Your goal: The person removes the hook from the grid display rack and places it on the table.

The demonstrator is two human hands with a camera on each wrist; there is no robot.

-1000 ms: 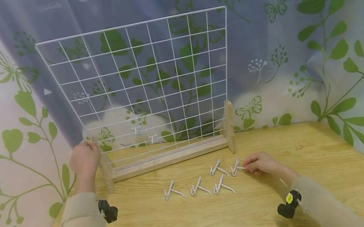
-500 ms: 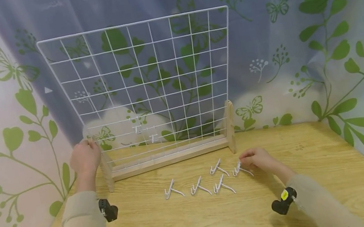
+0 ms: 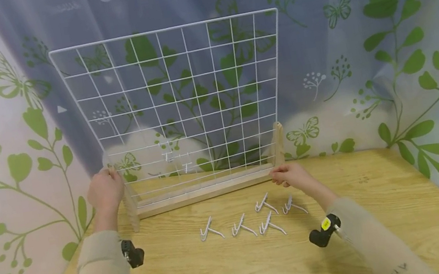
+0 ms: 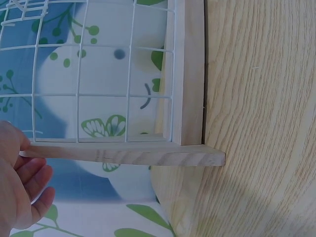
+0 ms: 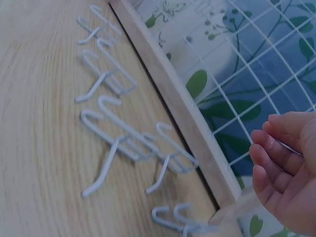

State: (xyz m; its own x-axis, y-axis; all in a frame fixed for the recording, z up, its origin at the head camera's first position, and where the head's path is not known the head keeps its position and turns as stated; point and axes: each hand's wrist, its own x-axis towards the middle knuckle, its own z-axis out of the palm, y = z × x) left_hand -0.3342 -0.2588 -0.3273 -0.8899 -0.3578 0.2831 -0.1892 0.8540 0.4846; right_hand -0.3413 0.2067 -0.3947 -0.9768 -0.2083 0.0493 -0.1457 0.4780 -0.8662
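A white wire grid panel [image 3: 162,30] stands upright in a wooden stand [image 3: 207,194]. My left hand [image 3: 105,189] pinches the upper end of the stand's left post [image 4: 133,154] between thumb and forefinger, its other fingers bent. Beside the foot of the right post [image 3: 279,144] is my right hand [image 3: 293,175], fingers loosely bent and nothing visible in them. Below it on the table lies a white metal hook [image 3: 299,208]. Several more hooks [image 5: 104,170] lie to its left, their arms pointing toward me. Two hooks [image 3: 168,156] hang low on the grid.
The wooden table [image 3: 224,272] runs up to a printed curtain [image 3: 317,43] with leaves and butterflies, close behind the grid. Another curtain side hangs along the left edge. Black cameras [image 3: 133,254] sit on both sleeves.
My right hand has let go of the rightmost hook and moved up and left to the foot of the right post. That hook lies turned slightly. The left hand keeps its grip.
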